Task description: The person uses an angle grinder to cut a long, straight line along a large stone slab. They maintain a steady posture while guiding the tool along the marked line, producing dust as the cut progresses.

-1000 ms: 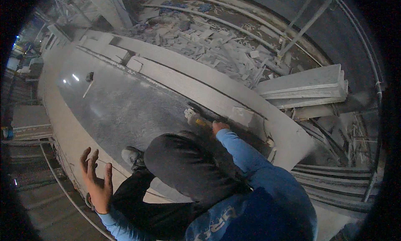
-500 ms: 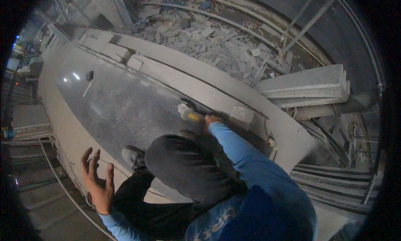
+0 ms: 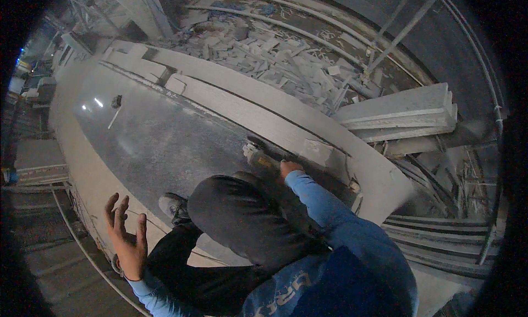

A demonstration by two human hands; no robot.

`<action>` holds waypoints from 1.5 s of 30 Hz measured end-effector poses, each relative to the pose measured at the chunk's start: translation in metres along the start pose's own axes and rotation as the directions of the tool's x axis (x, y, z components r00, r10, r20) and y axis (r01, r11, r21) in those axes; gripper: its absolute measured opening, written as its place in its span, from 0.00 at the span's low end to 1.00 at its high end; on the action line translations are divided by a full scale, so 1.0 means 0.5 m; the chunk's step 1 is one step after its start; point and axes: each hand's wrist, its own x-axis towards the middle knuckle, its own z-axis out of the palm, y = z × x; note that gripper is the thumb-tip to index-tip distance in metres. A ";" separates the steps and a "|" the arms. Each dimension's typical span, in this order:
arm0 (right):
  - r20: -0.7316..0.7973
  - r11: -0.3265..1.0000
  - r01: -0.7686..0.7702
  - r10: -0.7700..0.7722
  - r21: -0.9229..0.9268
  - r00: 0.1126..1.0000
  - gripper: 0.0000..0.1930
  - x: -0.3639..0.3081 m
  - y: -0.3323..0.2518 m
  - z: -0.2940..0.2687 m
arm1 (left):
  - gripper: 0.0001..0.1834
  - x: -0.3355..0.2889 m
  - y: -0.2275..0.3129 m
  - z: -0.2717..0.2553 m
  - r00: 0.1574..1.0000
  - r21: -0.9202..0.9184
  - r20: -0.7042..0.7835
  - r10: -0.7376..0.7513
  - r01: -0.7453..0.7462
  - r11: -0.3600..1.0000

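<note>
My right hand [image 3: 290,167] is wrapped round the body of an angle grinder [image 3: 263,159], a dusty tool with a yellow label. Its dark disc sits at the slab's far edge, beside a pale stone strip [image 3: 242,111]; whether it touches the stone cannot be made out. Under the grinder lies a large dark polished stone slab [image 3: 159,130], on which I squat. My left hand [image 3: 127,237] is raised at the near left, fingers spread and holding nothing. Between my hands are my bent knee and a grey shoe [image 3: 174,206] on the slab.
Broken stone pieces [image 3: 264,56] lie heaped beyond the slab. Several cut stone slabs [image 3: 399,113] are stacked at the right. A small dark object [image 3: 116,101] and a thin pale stick [image 3: 114,118] rest on the slab's far left. Long beams [image 3: 434,245] run at the lower right.
My right hand and the grinder have shifted slightly right and nearer to me along the slab's far edge. The left hand stays raised, almost unmoved.
</note>
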 end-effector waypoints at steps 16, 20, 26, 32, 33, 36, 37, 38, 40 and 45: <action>-0.019 0.999 0.000 0.000 0.036 1.000 0.16 0.127 -0.037 0.043 | 0.21 0.004 -0.001 0.027 1.000 -0.013 0.008 0.019 -0.019 1.000; 0.036 0.999 0.035 -0.035 0.008 0.999 0.18 0.115 -0.064 0.026 | 0.20 -0.002 -0.018 0.023 0.997 0.060 0.033 0.066 -0.068 0.996; 0.049 0.998 0.043 -0.040 -0.056 0.998 0.17 0.010 -0.037 -0.025 | 0.21 -0.003 -0.020 0.012 0.998 0.054 0.007 0.056 -0.056 0.997; -0.002 0.996 -0.009 0.008 -0.086 1.000 0.16 -0.008 0.040 0.010 | 0.20 0.029 -0.026 -0.006 0.998 0.020 -0.007 0.055 -0.054 0.998; 0.028 0.995 -0.030 0.032 -0.093 0.999 0.16 -0.003 0.039 0.015 | 0.20 0.038 -0.037 -0.012 0.999 -0.019 -0.020 0.030 -0.030 0.999; 0.001 0.996 0.023 -0.023 -0.082 1.000 0.15 -0.020 0.010 -0.008 | 0.20 0.094 -0.133 -0.027 0.995 0.108 -0.018 0.100 -0.097 0.989; -0.003 0.997 0.002 -0.002 -0.081 1.000 0.14 -0.015 0.006 -0.007 | 0.21 0.112 -0.176 -0.020 0.991 0.150 -0.022 0.129 -0.125 0.981; -0.008 0.996 -0.019 0.018 -0.084 1.000 0.14 -0.005 0.001 -0.004 | 0.20 0.124 -0.222 -0.012 0.997 0.179 0.009 0.081 -0.081 0.980; 0.007 0.997 -0.012 0.013 -0.079 1.000 0.14 0.017 -0.011 -0.002 | 0.19 0.148 -0.327 0.009 0.998 0.256 0.059 -0.022 0.006 0.967; 0.037 0.999 0.015 -0.013 -0.052 0.999 0.15 0.066 -0.040 0.006 | 0.23 0.057 -0.679 0.075 0.869 0.308 0.384 -0.312 0.198 0.930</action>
